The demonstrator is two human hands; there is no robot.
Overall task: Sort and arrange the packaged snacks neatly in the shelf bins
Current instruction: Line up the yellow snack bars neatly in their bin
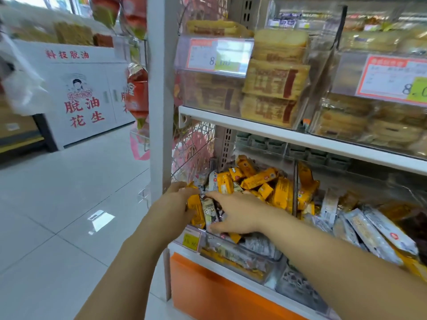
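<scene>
Left grip (178,204) clenches round a small yellow foil snack packet (195,210) at the left end of the clear plastic shelf bin (240,250). Our right grip (235,213) lies released, fingers (217,196) stretched flat over the mixed heap beside it, grasping nothing that we can see.

We judge the danger to be spillage. The heap stands above the bin's low front wall, so a sweep of either grip could tip packets over it onto the pale tiled floor (69,204).

That bin holds yellow packets jumbled with grey-and-white printed packets (209,212). Past the clear divider (295,176) lie long silver-white packets (374,229) with some yellow ones among them. On the shelf above, upper clear bins (208,93) hold stacked tan biscuit packs (275,77).
</scene>
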